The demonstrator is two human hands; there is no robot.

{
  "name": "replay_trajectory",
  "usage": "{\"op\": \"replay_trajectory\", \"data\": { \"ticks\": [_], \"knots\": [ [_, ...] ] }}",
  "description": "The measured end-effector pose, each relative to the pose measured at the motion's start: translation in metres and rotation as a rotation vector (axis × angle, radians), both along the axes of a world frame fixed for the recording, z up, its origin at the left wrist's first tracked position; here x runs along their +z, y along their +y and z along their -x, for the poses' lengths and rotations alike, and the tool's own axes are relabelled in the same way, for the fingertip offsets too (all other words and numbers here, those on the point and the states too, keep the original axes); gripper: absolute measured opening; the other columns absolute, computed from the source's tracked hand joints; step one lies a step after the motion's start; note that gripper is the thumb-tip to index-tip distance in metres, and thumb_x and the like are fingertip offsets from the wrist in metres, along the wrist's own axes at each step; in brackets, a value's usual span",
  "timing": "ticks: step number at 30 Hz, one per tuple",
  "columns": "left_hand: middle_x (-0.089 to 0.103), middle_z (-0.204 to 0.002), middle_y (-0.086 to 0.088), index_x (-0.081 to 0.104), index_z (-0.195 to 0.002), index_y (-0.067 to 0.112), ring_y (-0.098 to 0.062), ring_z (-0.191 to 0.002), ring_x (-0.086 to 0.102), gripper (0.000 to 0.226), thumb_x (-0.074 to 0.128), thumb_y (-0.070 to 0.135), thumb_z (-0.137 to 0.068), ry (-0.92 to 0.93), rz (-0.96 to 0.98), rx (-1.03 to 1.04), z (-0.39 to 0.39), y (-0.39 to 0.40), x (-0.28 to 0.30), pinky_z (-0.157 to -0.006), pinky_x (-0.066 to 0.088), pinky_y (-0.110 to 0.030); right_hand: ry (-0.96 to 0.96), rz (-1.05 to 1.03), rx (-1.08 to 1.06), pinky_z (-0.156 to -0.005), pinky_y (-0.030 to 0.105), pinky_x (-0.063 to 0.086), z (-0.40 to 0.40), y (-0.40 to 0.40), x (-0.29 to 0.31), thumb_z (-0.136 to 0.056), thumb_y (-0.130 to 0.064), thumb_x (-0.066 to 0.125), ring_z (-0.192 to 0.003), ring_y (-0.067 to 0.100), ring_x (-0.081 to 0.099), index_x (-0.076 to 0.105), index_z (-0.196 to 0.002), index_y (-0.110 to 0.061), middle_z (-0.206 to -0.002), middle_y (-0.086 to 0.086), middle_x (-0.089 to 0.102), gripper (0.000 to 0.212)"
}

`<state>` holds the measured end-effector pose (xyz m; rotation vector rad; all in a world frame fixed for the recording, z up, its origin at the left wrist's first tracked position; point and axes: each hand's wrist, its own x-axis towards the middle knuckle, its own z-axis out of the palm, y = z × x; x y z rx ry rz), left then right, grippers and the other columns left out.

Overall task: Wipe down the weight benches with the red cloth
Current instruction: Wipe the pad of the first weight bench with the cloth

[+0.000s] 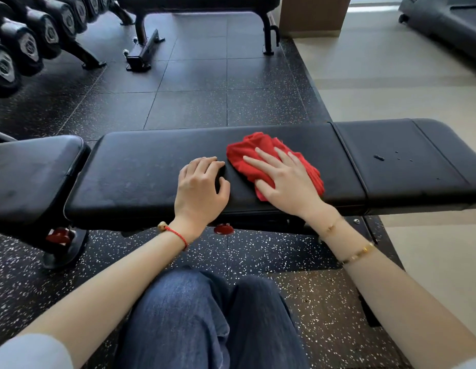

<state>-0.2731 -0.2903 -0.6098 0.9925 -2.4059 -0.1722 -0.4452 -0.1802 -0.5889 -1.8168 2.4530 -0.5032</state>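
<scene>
I am in the middle of wiping the long pad of the weight bench; I judge the next move is to slide the red cloth toward 3 o'clock, where dark drops lie on the pad. My right hand presses flat on the cloth with straight, spread fingers. My left hand, at 9 o'clock of the cloth, rests on the pad with fingers loosely bent and holds nothing.

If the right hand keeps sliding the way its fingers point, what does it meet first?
Probably nothing but pad. The right hand lies flat on the red cloth, its fingers aimed toward the weight bench's far edge; beyond that is only floor. The left hand rests just beside that line.
</scene>
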Motion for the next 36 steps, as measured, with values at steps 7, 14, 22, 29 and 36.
{"op": "replay_trajectory", "data": {
  "ticks": [7, 14, 22, 29, 36],
  "knots": [
    [0.065, -0.127, -0.005, 0.066, -0.119, 0.011, -0.027, -0.123, 0.055, 0.034, 0.055, 0.02, -0.088, -0.027, 0.002, -0.012, -0.001, 0.002, 0.002, -0.108, 0.038, -0.042, 0.02, -0.002, -0.219, -0.122, 0.046, 0.013, 0.06, 0.028, 0.0, -0.093, -0.036, 0.052, -0.146, 0.028, 0.026, 0.039, -0.145, -0.045, -0.158, -0.009, 0.034, 0.054],
    [0.065, -0.125, -0.005, 0.066, -0.117, 0.011, -0.027, -0.121, 0.055, 0.033, 0.053, 0.021, -0.088, -0.022, -0.007, -0.009, -0.002, 0.003, 0.004, -0.106, 0.038, -0.042, 0.015, -0.076, -0.288, -0.121, 0.045, 0.012, 0.04, -0.019, 0.01, -0.094, -0.043, 0.047, -0.145, 0.031, 0.025, 0.038, -0.146, -0.044, -0.16, -0.007, 0.029, 0.053],
    [0.065, -0.125, -0.007, 0.066, -0.118, 0.011, -0.028, -0.12, 0.056, 0.034, 0.055, 0.021, -0.088, -0.012, -0.002, -0.04, -0.004, 0.0, 0.0, -0.105, 0.039, -0.042, 0.009, -0.002, -0.153, -0.119, 0.04, 0.017, -0.013, 0.013, 0.002, -0.092, -0.039, 0.052, -0.144, 0.026, 0.03, 0.04, -0.145, -0.043, -0.157, -0.012, 0.035, 0.055],
    [0.063, -0.129, -0.01, 0.064, -0.122, 0.008, -0.03, -0.125, 0.053, 0.035, 0.053, 0.02, -0.092, -0.033, -0.023, -0.074, -0.005, 0.001, 0.004, -0.109, 0.038, -0.043, -0.001, 0.1, -0.203, -0.113, 0.038, 0.027, -0.024, 0.031, 0.007, -0.093, -0.022, 0.051, -0.135, 0.02, 0.041, 0.051, -0.137, -0.031, -0.144, -0.012, 0.051, 0.045],
    [0.064, -0.127, -0.005, 0.065, -0.122, 0.012, -0.026, -0.123, 0.054, 0.034, 0.054, 0.019, -0.091, 0.027, -0.023, -0.24, 0.024, 0.014, 0.024, -0.105, 0.038, -0.04, -0.01, 0.338, -0.372, -0.106, 0.046, 0.038, 0.003, 0.069, 0.026, -0.092, -0.014, 0.053, -0.121, 0.026, 0.055, 0.059, -0.129, -0.023, -0.128, -0.003, 0.064, 0.038]
  ]
}}
